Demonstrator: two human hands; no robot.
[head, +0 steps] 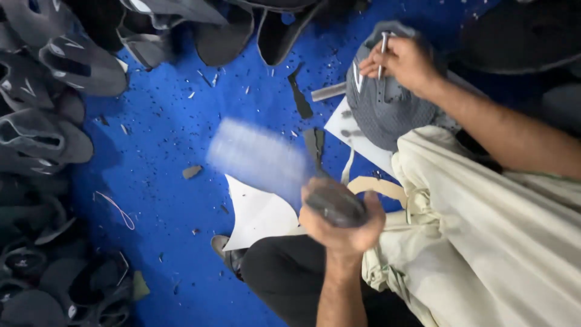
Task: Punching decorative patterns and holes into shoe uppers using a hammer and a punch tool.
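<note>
Head view, looking down at a blue mat [163,151] strewn with small dark and pale scraps. At the far left a heap of grey shoe uppers [42,91] runs down the edge of the frame, more of them along the top. A thin pale loop of cord [115,209] lies on the mat beside the heap, and a small grey offcut [192,172] sits nearer the middle.

Next comes a blurred pale block, the head of a mallet [257,157], smeared by motion. Its dark handle is clenched in the left hand [339,221], fist closed around it, low in the centre above the person's dark trouser leg [290,278]. Under the mallet lies a white sheet [260,215], and a dark strip [299,97] lies on the mat further up.

Right of centre, 1 grey upper [384,112] with a white stripe and a row of punched holes rests on a second white sheet [357,139], touching the person's cream garment [484,230]. The right hand [402,60] pinches a slim metal punch [383,51] between its fingers, held upright with the tip against the upper. A tan curved strip [378,184] lies just below, at the cloth's edge. A metal bar [328,92] lies beside the upper.
</note>
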